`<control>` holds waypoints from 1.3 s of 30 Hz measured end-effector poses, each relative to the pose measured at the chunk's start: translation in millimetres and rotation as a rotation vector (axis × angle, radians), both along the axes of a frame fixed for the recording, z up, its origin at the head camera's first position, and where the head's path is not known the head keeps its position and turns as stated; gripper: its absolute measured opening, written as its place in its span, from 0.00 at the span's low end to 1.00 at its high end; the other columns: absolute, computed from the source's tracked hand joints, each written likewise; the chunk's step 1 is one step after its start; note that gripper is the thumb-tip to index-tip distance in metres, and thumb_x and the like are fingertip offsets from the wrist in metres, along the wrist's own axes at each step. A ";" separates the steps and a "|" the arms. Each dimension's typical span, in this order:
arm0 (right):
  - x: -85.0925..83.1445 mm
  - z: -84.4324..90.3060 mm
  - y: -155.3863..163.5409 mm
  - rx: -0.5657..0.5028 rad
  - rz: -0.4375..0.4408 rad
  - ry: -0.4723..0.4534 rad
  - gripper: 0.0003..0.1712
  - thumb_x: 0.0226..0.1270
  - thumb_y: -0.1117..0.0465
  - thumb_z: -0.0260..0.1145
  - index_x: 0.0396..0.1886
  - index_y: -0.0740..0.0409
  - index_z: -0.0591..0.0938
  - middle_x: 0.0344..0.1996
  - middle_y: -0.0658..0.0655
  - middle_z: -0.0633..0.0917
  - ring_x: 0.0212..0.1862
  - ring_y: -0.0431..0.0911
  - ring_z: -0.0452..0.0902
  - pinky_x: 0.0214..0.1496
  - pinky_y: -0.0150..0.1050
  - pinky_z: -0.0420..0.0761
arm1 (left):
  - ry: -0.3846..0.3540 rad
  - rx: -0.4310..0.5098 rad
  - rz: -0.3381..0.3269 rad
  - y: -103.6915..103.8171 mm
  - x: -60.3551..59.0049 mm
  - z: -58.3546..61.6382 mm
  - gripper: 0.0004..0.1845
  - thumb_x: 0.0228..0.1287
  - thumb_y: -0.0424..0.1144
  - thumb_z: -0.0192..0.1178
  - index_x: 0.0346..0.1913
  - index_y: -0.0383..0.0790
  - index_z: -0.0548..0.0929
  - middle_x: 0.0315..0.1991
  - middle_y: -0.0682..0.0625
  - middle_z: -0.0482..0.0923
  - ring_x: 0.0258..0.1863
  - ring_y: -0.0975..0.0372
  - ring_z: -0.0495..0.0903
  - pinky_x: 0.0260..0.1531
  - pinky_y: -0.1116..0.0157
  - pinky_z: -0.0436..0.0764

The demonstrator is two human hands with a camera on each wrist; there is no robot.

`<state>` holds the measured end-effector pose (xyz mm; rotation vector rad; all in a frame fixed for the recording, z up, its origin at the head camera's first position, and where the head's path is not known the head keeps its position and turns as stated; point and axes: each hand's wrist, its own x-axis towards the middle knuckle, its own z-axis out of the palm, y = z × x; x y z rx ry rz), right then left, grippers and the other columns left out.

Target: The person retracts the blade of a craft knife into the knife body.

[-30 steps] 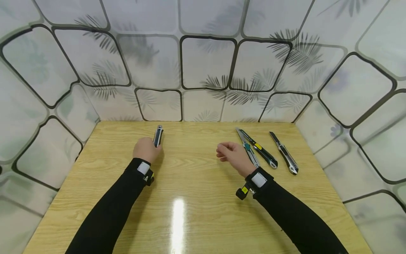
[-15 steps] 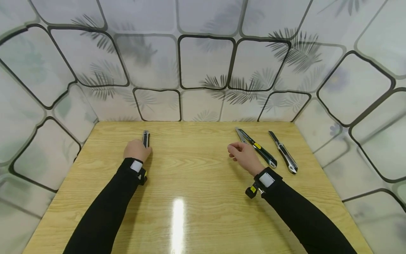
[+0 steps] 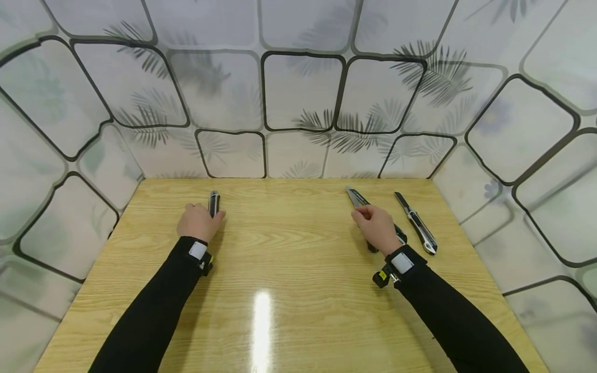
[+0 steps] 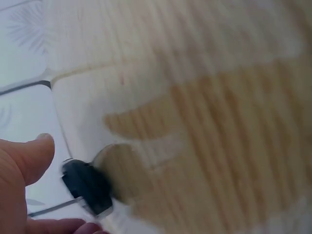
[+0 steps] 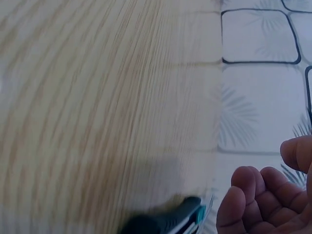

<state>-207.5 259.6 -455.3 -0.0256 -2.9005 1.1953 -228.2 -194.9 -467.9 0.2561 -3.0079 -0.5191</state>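
Note:
In the head view my left hand [image 3: 199,221] is at the table's left, around the near end of a utility knife [image 3: 213,203] whose far end points to the wall. The left wrist view has my thumb [image 4: 36,158] raised apart from the knife's dark end [image 4: 88,187], with fingertips below it. My right hand [image 3: 375,227], fingers loosely bent and holding nothing, hovers over two utility knives lying side by side. It hides most of the silver-and-teal knife [image 3: 352,197] and the middle of the black knife [image 3: 400,234]. A silver-and-black utility knife [image 3: 417,225] lies farther right.
The wooden table [image 3: 280,259] runs back to a patterned fabric wall [image 3: 303,93], which also rises on both sides. Bare wood lies between the two hands. A light reflection shines near the front middle.
My left hand carried its knife leftward, then shifted slightly away while the knife stayed put. My right hand moved right, over the two paired knives.

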 end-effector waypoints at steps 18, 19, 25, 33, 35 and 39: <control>-3.5 -14.4 24.9 0.168 -0.027 0.036 0.26 0.81 0.49 0.65 0.62 0.68 0.83 0.52 0.70 0.88 0.51 0.62 0.86 0.51 0.55 0.86 | -0.021 0.331 -0.459 73.5 75.3 17.6 0.30 0.77 0.55 0.65 0.69 0.35 0.82 0.52 0.40 0.89 0.24 0.62 0.76 0.24 0.65 0.74; -3.7 -16.4 25.3 0.179 -0.022 0.034 0.27 0.80 0.49 0.65 0.62 0.68 0.83 0.52 0.70 0.88 0.52 0.62 0.86 0.52 0.56 0.86 | -0.027 0.346 -0.467 77.2 78.9 17.1 0.30 0.77 0.55 0.65 0.69 0.36 0.82 0.52 0.41 0.89 0.22 0.63 0.74 0.22 0.66 0.73; -3.1 -24.8 28.1 0.265 0.006 0.011 0.31 0.78 0.46 0.69 0.63 0.69 0.83 0.52 0.71 0.88 0.48 0.62 0.86 0.50 0.55 0.85 | -0.029 0.384 -0.508 93.7 94.9 18.3 0.28 0.75 0.53 0.68 0.67 0.38 0.84 0.49 0.44 0.88 0.20 0.64 0.71 0.21 0.68 0.72; -6.5 -26.4 25.9 0.395 0.013 -0.057 0.34 0.74 0.43 0.71 0.62 0.68 0.83 0.46 0.71 0.89 0.35 0.55 0.83 0.37 0.46 0.79 | -0.037 0.384 -0.525 101.8 103.7 19.0 0.28 0.74 0.53 0.69 0.67 0.39 0.84 0.46 0.47 0.88 0.19 0.66 0.71 0.22 0.69 0.72; -7.0 -25.8 25.2 0.427 0.012 -0.069 0.34 0.74 0.43 0.71 0.62 0.69 0.83 0.49 0.71 0.89 0.38 0.56 0.85 0.38 0.47 0.81 | -0.039 0.387 -0.527 102.7 105.2 19.4 0.27 0.74 0.52 0.69 0.67 0.39 0.85 0.46 0.47 0.88 0.18 0.66 0.71 0.21 0.69 0.71; -6.9 -24.7 23.5 0.454 0.035 -0.056 0.33 0.76 0.46 0.70 0.64 0.71 0.83 0.52 0.73 0.89 0.43 0.62 0.87 0.43 0.53 0.86 | -0.037 0.388 -0.530 103.9 107.2 19.6 0.27 0.74 0.52 0.69 0.67 0.39 0.85 0.46 0.47 0.88 0.18 0.66 0.72 0.21 0.69 0.71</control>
